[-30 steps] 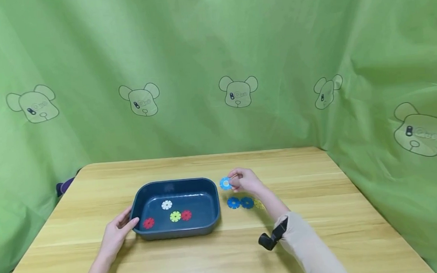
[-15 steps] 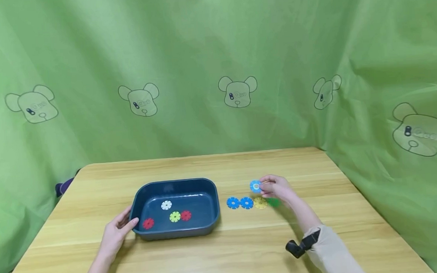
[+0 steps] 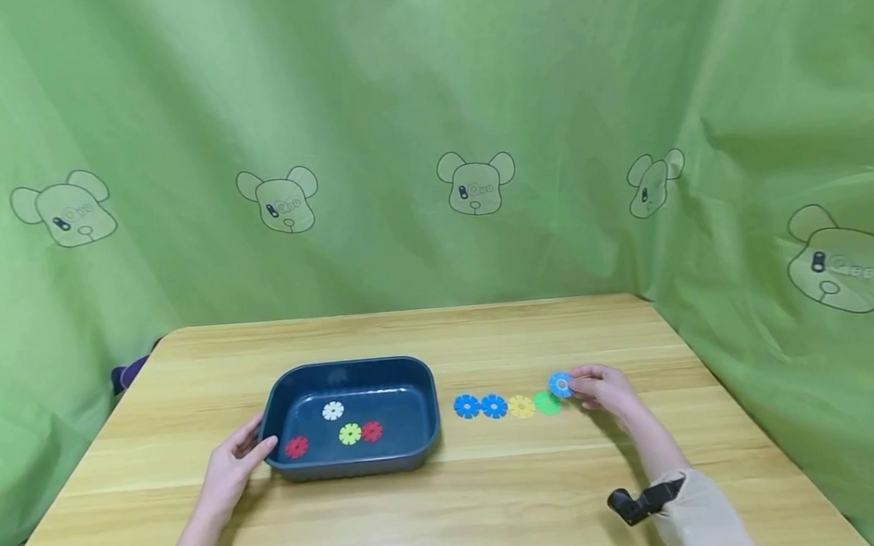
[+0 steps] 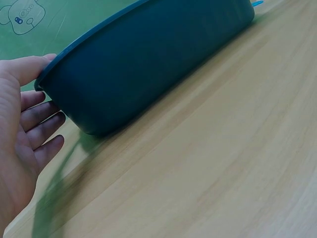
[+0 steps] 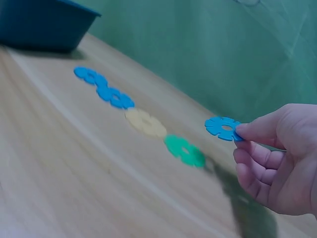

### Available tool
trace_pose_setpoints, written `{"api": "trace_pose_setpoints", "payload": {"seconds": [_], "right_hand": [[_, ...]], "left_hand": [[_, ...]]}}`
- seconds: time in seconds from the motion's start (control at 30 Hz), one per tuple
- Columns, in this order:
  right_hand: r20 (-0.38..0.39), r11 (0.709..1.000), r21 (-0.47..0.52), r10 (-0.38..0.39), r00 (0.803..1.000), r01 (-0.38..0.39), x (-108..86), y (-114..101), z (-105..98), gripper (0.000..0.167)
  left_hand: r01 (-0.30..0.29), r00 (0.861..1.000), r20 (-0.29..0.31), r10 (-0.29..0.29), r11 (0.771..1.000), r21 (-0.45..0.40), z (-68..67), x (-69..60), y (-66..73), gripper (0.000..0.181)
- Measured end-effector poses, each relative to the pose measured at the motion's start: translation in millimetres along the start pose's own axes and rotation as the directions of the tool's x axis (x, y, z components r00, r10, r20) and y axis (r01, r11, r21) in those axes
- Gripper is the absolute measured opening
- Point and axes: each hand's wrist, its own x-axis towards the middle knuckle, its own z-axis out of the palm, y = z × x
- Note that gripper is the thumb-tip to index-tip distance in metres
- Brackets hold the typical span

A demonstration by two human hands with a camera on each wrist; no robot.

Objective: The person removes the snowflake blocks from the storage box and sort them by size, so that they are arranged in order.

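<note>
Right hand (image 3: 602, 386), right of centre in the head view, pinches a blue notched flower-shaped plastic-looking disc (image 3: 554, 385) by its edge, thumb on top; its shadow on the table says it's off the surface. It hangs by the right end of a row of 4: 2 darker blue notched discs (image 3: 467, 414) (image 3: 494, 414) meeting at the rims, a pale yellow notched disc (image 3: 522, 414), then a green notched disc (image 3: 543, 403) nearest the held piece. Can't tell if any interlock. Left hand (image 3: 230, 471), lower left, grasps the left rim of a dark blue rounded rectangular tray (image 3: 359, 468), thumb over the edge, fingers outside. 4 more discs lie in it: 1 white, 2 red, 1 lime. Step in hand looks like placing the blue one at the row's right end. To do it well, I'd centre it on the row line just right of green, lower it level, land the free edge first beside green, then let go straight up. Main risk: clipping green on the way down and skewing the row. Edge pinch is good, leaves the leading rim visible. Tray needs only a light hold.
</note>
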Motion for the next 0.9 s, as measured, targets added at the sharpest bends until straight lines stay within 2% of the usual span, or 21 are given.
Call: {"api": "trace_pose_setpoints", "payload": {"seconds": [0.27,0.47,0.73,0.9], "right_hand": [[-0.056,0.989,-0.148,0.010,0.998,-0.019,-2.7,15,-10,0.036],[-0.052,0.965,-0.261,-0.016,0.999,0.002,-6.3,16,-11,0.025],[-0.043,0.939,-0.343,-0.042,0.998,0.024,-5.9,14,-8,0.021],[-0.058,0.939,-0.345,-0.038,0.998,0.015,-5.3,15,-7,0.022]], "left_hand": [[0.008,1.000,0.002,-0.008,1.000,-0.008,-0.1,-0.8,-0.5,0.053],[0.015,1.000,0.003,-0.015,1.000,-0.012,0.7,-1.3,-0.3,0.053],[0.020,1.000,-0.001,-0.020,1.000,-0.008,0.7,-1.3,-0.2,0.054],[0.007,1.000,-0.004,-0.007,1.000,-0.018,0.9,-0.8,-0.9,0.053]]}}
